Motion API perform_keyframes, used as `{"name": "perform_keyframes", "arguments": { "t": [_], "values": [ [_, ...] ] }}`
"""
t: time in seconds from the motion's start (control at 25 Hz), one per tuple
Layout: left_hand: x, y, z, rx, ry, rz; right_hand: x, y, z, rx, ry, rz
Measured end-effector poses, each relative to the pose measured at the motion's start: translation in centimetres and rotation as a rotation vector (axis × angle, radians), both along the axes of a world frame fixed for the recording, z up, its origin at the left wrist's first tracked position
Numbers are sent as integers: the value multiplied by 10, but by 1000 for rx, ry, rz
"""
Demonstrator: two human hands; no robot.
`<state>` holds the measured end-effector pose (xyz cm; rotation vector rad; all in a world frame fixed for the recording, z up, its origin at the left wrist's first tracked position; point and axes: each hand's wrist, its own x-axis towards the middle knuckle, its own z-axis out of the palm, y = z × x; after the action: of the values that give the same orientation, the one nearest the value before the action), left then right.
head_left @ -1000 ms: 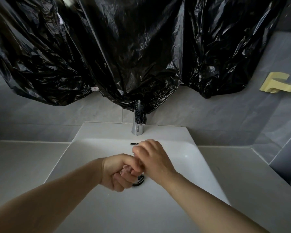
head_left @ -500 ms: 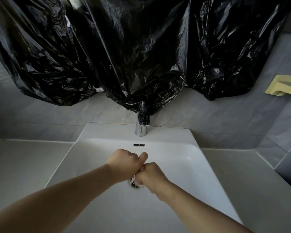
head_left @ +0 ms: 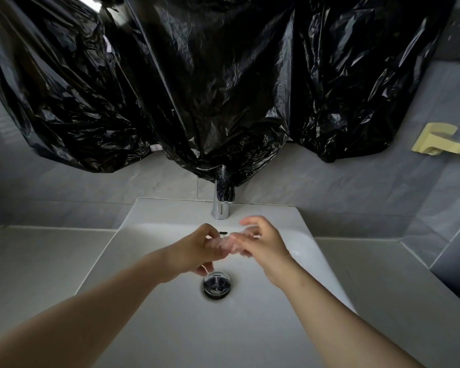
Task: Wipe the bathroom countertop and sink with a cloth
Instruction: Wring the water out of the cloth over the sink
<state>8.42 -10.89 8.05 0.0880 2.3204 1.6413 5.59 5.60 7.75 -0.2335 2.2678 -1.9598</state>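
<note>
A small pale pink cloth (head_left: 225, 244), twisted into a wad, hangs between both hands above the white sink (head_left: 170, 328). My left hand (head_left: 194, 249) grips its left end with thumb and fingers. My right hand (head_left: 262, 243) holds its right end, the upper fingers spread loose. Both hands hover over the basin just in front of the chrome tap (head_left: 221, 205) and behind the round metal drain (head_left: 216, 285). The pale countertop (head_left: 37, 261) runs on both sides of the sink.
Black plastic sheeting (head_left: 210, 83) hangs over the wall above the tap and covers its top. A yellow holder (head_left: 436, 139) is fixed to the grey tiled wall at the right. The wall corner closes in at the far right.
The two fists, pressed together low over the drain as they wrung the cloth, have risen toward the tap and come apart. The fingers have loosened and the cloth now shows between them.
</note>
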Motion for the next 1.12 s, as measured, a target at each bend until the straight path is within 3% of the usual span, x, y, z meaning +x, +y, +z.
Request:
{"name": "perform_keyframes", "arguments": {
  "t": [0.2, 0.24, 0.36, 0.52, 0.6, 0.68, 0.76, 0.84, 0.92, 1.04, 1.12],
  "values": [
    [3, -20, 5, 369, -118, 118, 3, 5, 8, -303, -27, 26],
    [1, -23, 4, 349, -101, 205, 3, 5, 8, -302, -29, 43],
    [-3, -24, -4, -39, 127, 424, 5, -2, 7, -222, 23, 38],
    [10, -5, 6, 12, 234, 150, 6, -10, 9, -133, 133, 1],
    [8, -5, 6, -128, 346, 208, 7, -8, 10, -69, 157, -11],
    [5, -11, 8, -189, 333, 334, 4, -1, 11, -14, 157, -44],
    [3, -17, 12, 64, 201, 431, 0, 8, 11, 22, 163, -107],
    [1, -23, 16, 461, 19, 525, -3, 15, 9, 84, 168, -162],
    [-1, -29, 17, 686, -106, 583, -4, 19, 7, 140, 140, -133],
    [0, -33, 18, 742, -167, 538, -5, 20, 2, 179, 160, -53],
    [2, -37, 18, 638, -175, 410, -7, 20, 1, 155, 161, -60]
  ]
}}
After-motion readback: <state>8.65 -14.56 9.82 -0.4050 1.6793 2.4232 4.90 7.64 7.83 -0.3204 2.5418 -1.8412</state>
